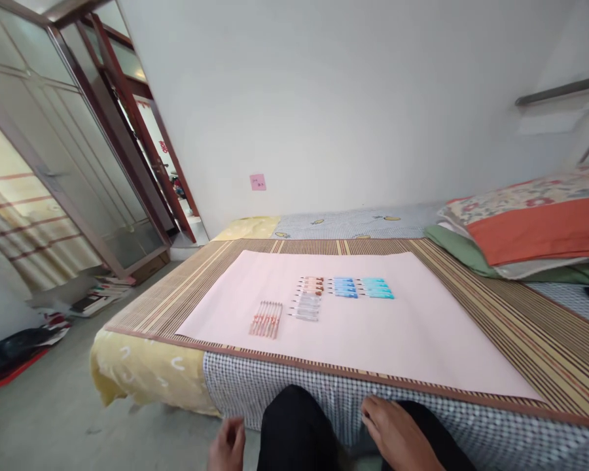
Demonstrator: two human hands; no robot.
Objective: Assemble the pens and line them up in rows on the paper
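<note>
My left hand [228,446] hangs below the front edge of the bed, beside my left knee, its fingers curled and nothing showing in them. My right hand [395,428] rests by my right knee with fingers bent together, also holding nothing visible. Both are apart from the pens. On a pale pink sheet [373,340] lie slim pens in groups, tips to the left: brown pens [311,286], clear or whitish pens [307,306], blue pens [343,288] and teal pens [377,288]. To their left, several pens with red patterns [266,319] lie side by side, tips pointing away from me.
A striped mat [161,307] covers the bed under the sheet. Folded bedding [540,222] is piled at the right. Behind stands a white wall with a pink note [258,182]. Glass-panelled doors [59,144] and items on the floor [95,297] are at the left.
</note>
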